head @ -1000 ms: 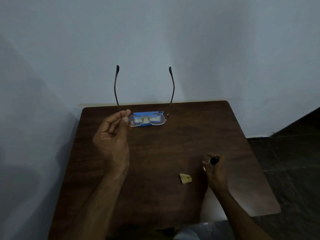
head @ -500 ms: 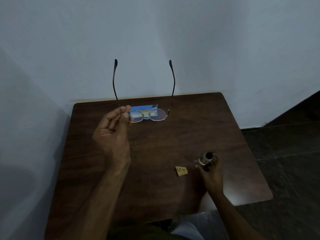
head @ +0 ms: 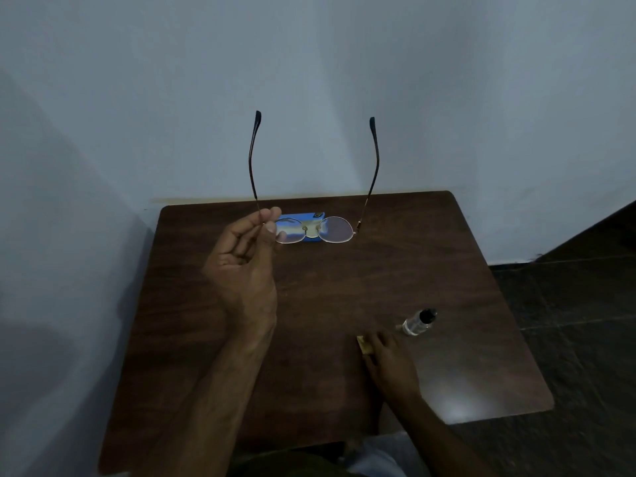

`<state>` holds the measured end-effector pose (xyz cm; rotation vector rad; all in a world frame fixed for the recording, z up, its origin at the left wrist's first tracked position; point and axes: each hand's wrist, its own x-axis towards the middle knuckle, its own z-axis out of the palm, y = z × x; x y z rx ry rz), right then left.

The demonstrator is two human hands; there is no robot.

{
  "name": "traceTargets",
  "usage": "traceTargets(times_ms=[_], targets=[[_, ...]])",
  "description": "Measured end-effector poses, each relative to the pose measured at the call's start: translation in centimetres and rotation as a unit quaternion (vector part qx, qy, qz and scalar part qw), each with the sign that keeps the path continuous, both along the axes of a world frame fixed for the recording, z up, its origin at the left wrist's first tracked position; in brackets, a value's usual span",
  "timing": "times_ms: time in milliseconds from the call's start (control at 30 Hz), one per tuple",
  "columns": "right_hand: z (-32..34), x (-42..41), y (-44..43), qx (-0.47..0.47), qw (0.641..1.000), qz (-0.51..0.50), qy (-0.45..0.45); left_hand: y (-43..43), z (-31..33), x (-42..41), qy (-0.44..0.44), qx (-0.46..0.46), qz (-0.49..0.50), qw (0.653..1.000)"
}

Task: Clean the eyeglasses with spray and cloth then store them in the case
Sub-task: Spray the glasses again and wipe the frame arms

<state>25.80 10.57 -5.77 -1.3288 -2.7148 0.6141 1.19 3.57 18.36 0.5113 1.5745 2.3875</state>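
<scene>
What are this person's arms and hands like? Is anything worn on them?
Two bare hands, the left hand and the right hand: no gloves, rings or watch show. Both forearms are bare too, no sleeve in view. Light is dim, so small marks could be missed.

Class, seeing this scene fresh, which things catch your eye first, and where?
The gold-rimmed eyeglasses stand out, pinched by the left hand above the wooden table, temples open and pointing up against the pale wall. Behind them a blue case lies on the table. Nearer, a clear spray bottle lies on its side beside the right hand, which partly covers a yellow cloth.
</scene>
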Motion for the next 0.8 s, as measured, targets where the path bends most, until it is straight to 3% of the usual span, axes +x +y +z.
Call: traceTargets(times_ms=[67, 133, 200, 300, 367, 433, 500, 667, 800], targets=[[0.4, -0.6, 0.1, -0.023, 0.999, -0.034, 0.029, -0.1, 0.2, 0.0, -0.005, 0.003, 0.002, 1.000], [1.6, -1.5, -0.1, -0.107, 0.979, -0.127, 0.118, -0.2, 0.2, -0.2, -0.009, 0.003, 0.004, 1.000], [4.0, -2.8, 0.1, -0.233, 0.908, -0.237, 0.255, -0.2, 0.2, -0.3, -0.014, 0.003, 0.007, 1.000], [9.4, -5.3, 0.6, -0.364, 0.784, -0.276, 0.421, -0.3, 0.0, -0.5, -0.020, 0.002, 0.010, 1.000], [13.4, -6.9, 1.0, -0.410, 0.705, -0.276, 0.509, -0.4, 0.0, -0.5, -0.020, 0.000, 0.011, 1.000], [17.5, -8.2, 1.6, -0.409, 0.654, -0.272, 0.575, -0.4, 0.2, -0.5, -0.017, -0.004, 0.014, 1.000], [21.0, -9.2, 1.9, -0.377, 0.645, -0.236, 0.622, -0.4, 0.4, -0.4, -0.018, -0.001, 0.014, 1.000], [25.1, -10.4, 1.5, -0.261, 0.745, -0.149, 0.596, -0.3, 0.4, -0.3, -0.008, -0.013, 0.013, 1.000], [25.6, -10.9, 1.5, -0.209, 0.768, -0.132, 0.590, -0.5, 0.6, -0.5, 0.015, -0.029, 0.023, 0.999]])
